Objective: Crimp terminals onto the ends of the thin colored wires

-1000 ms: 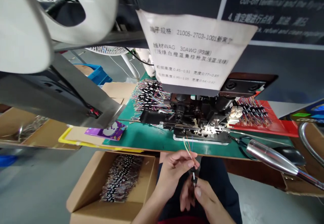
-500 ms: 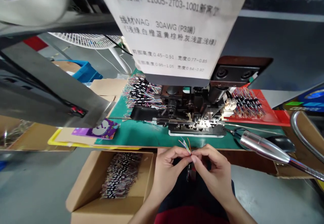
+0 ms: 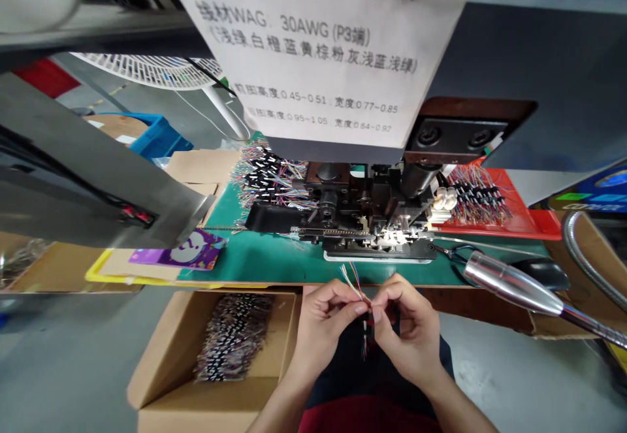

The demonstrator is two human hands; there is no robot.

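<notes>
My left hand (image 3: 324,319) pinches a small bundle of thin coloured wires (image 3: 351,279) between thumb and forefinger, just in front of the table edge. The wires fan upward in white, yellow, blue and red strands, and the bundle's lower end hangs below my fingers. Close beside it, my right hand (image 3: 409,328) pinches at the same wires, with its thumb and forefinger nearly touching the left ones. Beyond the hands stands a crimping machine (image 3: 362,204) with a lit metal work point (image 3: 396,236).
Wire bundles (image 3: 267,175) lie behind the machine at left. More fill a red tray (image 3: 526,214) at right and a cardboard box (image 3: 161,354) at lower left. A metal lamp (image 3: 512,284) reaches over the green table (image 3: 279,264) from the right.
The wire strands have spread into separate groups, and the lower end of the bundle now shows below my fingers. My right hand has moved slightly left. The camera view has shifted a little.
</notes>
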